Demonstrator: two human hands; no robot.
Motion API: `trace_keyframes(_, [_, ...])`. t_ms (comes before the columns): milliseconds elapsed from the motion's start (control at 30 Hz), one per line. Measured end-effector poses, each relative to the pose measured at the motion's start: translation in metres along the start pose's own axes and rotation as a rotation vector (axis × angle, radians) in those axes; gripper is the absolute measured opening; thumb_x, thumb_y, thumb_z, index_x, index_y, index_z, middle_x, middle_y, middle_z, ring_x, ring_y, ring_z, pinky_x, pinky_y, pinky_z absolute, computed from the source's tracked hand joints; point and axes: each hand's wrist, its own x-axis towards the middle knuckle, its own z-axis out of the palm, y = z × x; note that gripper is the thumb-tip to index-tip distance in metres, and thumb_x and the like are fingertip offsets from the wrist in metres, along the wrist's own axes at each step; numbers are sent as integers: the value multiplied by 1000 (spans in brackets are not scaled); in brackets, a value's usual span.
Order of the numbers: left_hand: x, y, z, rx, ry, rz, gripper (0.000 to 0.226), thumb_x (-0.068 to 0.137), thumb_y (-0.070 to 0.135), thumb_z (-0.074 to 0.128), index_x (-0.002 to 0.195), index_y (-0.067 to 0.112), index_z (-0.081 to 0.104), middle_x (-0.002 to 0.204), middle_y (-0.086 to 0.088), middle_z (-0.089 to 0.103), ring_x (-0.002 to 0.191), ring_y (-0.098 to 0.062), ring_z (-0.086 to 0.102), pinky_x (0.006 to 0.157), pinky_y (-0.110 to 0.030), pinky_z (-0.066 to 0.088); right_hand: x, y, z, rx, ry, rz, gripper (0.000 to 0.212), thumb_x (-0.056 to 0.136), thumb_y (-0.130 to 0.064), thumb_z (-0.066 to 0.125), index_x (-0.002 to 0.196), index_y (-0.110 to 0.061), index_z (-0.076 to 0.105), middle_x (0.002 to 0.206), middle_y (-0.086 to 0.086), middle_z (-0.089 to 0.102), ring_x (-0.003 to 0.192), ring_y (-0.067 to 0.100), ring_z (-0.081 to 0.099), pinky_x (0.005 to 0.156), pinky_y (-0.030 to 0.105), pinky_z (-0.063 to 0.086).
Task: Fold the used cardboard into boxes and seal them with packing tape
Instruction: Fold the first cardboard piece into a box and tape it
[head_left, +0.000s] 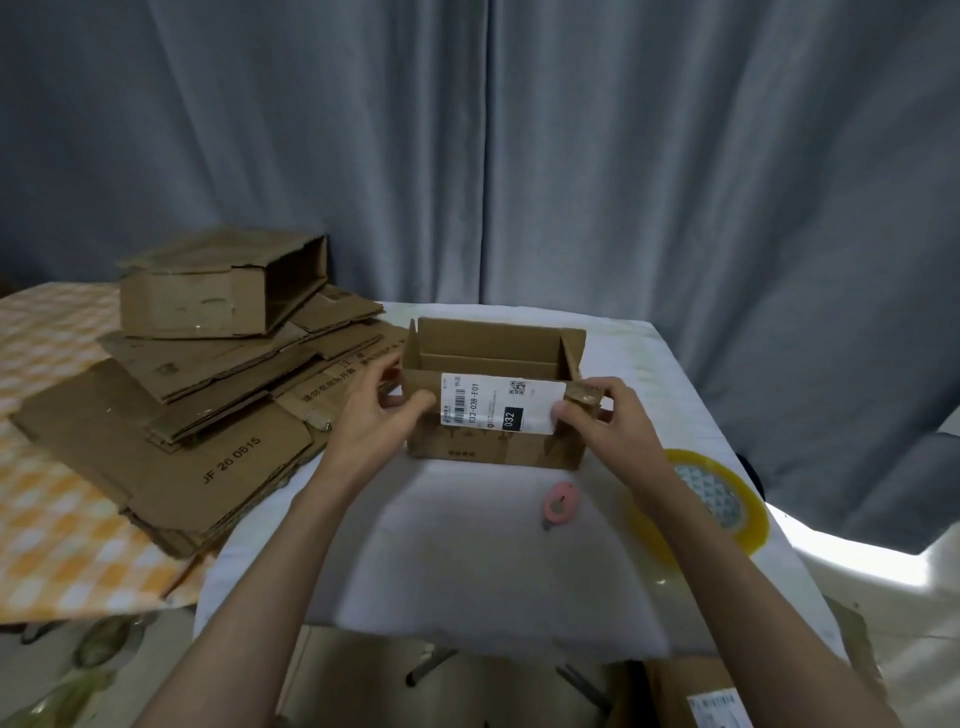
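Note:
A small brown cardboard box (493, 447) stands open-topped on the white table (467, 561), with a white shipping label on its near flap. My left hand (374, 410) grips the box's left end, thumb on the near flap. My right hand (602, 415) pinches the right end flap by its taped corner. A roll of clear yellowish packing tape (717, 499) lies flat on the table to the right of my right forearm. A pink box cutter (558, 501) lies just in front of the box.
A pile of flattened cardboard (208, 431), topped by a half-formed box (223, 291), sits to the left on an orange checked cloth (67, 545). Grey curtains hang behind. More cardboard (717, 696) lies on the floor below the table's near edge.

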Motion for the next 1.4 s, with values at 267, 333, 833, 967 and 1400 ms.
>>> trace_keyframes(267, [0, -7, 10, 196, -17, 20, 46, 90, 68, 47, 100, 28, 67, 107, 15, 54, 103, -6, 56, 76, -17, 40, 5, 4, 3, -93, 22, -34, 43, 92, -64, 52, 89, -23, 66, 105, -2, 62, 100, 14, 60, 88, 31, 50])
trace_keyframes(333, [5, -8, 12, 122, 75, -9, 37, 94, 61, 52, 105, 27, 64, 107, 11, 59, 103, -14, 60, 83, -30, 51, 8, 7, 2, -60, 79, -7, 40, 94, -57, 54, 107, -20, 64, 114, -3, 61, 107, 17, 59, 93, 37, 51])
trace_keyframes(833, [11, -11, -6, 460, -329, 35, 86, 48, 70, 83, 120, 38, 50, 133, 22, 44, 110, -5, 51, 82, -25, 44, 13, 14, 4, -433, 213, 77, 46, 90, -58, 54, 114, -20, 48, 115, 4, 52, 97, 32, 55, 79, 37, 35])
trace_keyframes(967, [1, -8, 3, 537, -162, 38, 88, 47, 68, 85, 118, 29, 51, 121, 14, 40, 110, -10, 45, 82, -22, 41, 10, 0, 3, -162, 270, -17, 35, 92, -41, 65, 110, -19, 44, 106, 2, 47, 74, 7, 48, 78, 30, 39])
trace_keyframes(1400, [12, 20, 119, 602, -295, 289, 64, 97, 38, 53, 153, 16, 32, 141, -1, 41, 117, -21, 52, 92, -27, 43, 10, -1, -13, -499, -105, -25, 61, 94, -20, 61, 147, -5, 34, 146, 14, 38, 128, 30, 44, 102, 37, 38])
